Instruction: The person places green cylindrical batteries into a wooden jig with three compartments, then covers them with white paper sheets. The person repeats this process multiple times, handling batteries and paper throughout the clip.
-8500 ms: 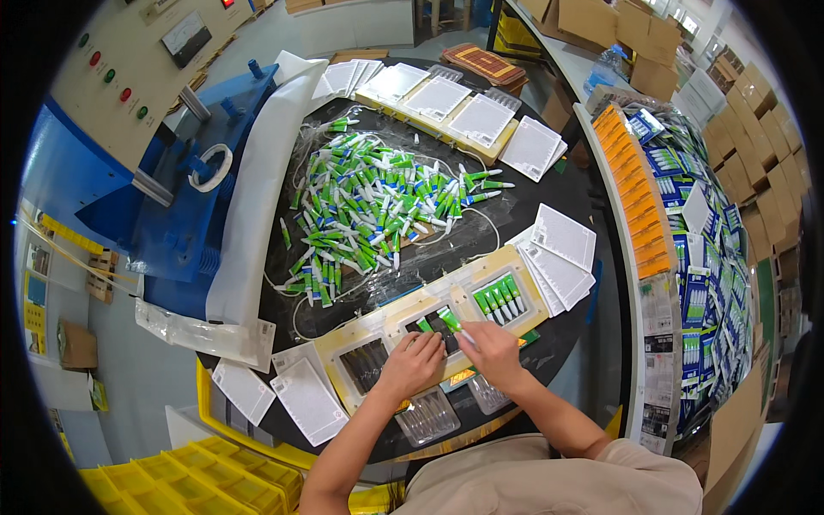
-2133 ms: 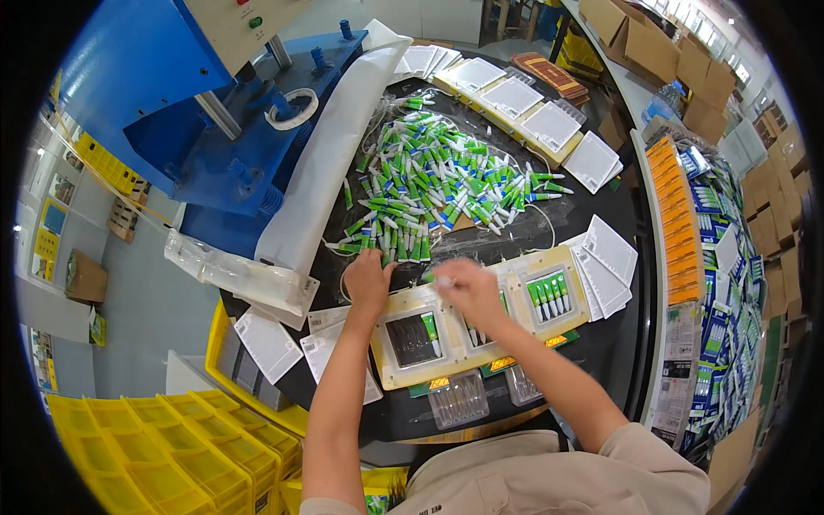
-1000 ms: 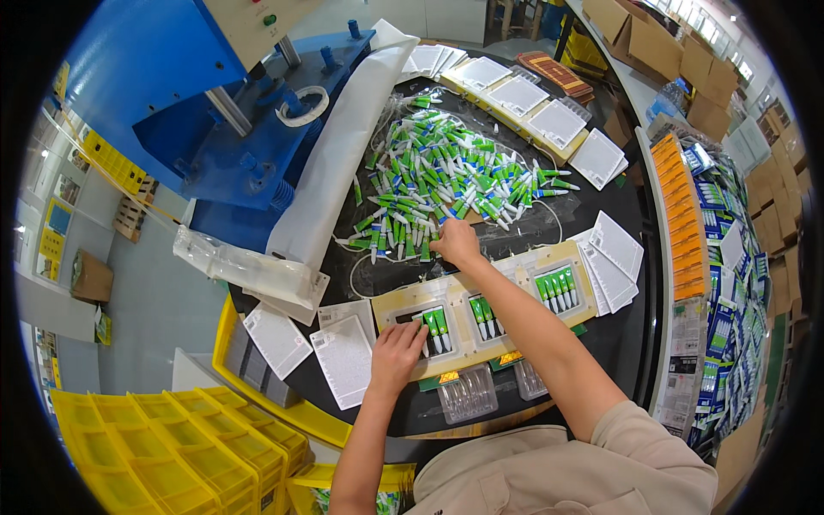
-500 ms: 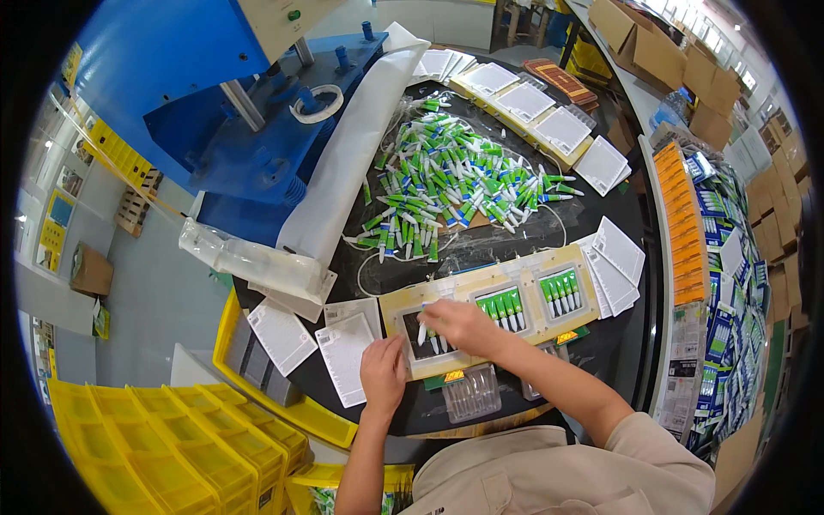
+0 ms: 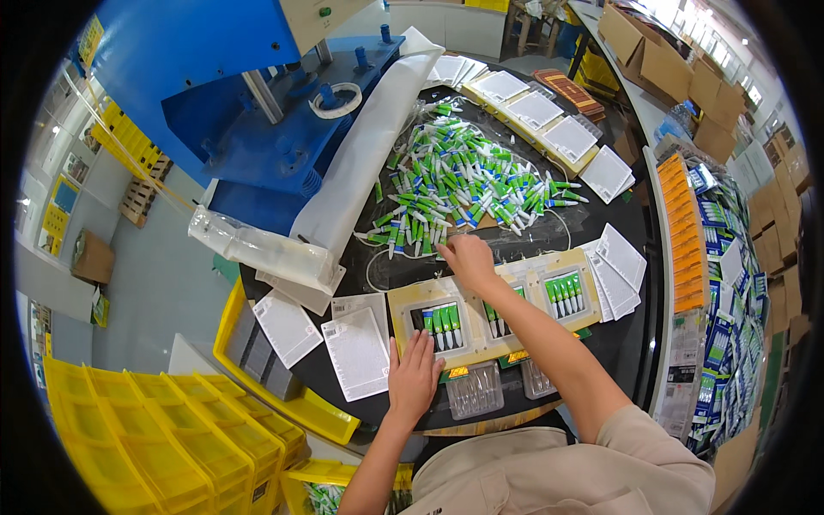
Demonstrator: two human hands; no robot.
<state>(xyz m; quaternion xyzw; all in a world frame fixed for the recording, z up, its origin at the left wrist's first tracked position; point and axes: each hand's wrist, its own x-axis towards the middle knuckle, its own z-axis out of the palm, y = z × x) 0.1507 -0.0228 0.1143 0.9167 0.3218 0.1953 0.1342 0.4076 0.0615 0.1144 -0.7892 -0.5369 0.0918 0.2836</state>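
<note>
My left hand (image 5: 414,378) lies with its fingers stretched over the near left corner of a pale yellow frame (image 5: 474,302). Its fingertips reach the edge of the left window, beside a row of small green and white tubes (image 5: 445,326). My right hand (image 5: 470,262) is beyond the frame, at the near edge of a large pile of loose tubes (image 5: 472,172). Its fingers are closed together by the pile's tubes; what they hold, if anything, is hidden. More tubes fill the right window (image 5: 564,294). My right forearm partly covers the middle window.
White printed cards (image 5: 356,354) lie left of the frame, with more cards (image 5: 620,262) at its right. Clear plastic blisters (image 5: 475,392) sit at the near edge. Behind stands another yellow frame (image 5: 562,153) with cards. A blue press (image 5: 283,120) and yellow crates (image 5: 163,438) are at the left.
My right hand has moved from the left window out to the pile. My left hand has opened and flattened onto the frame's corner. Green-topped tubes now show in the left window.
</note>
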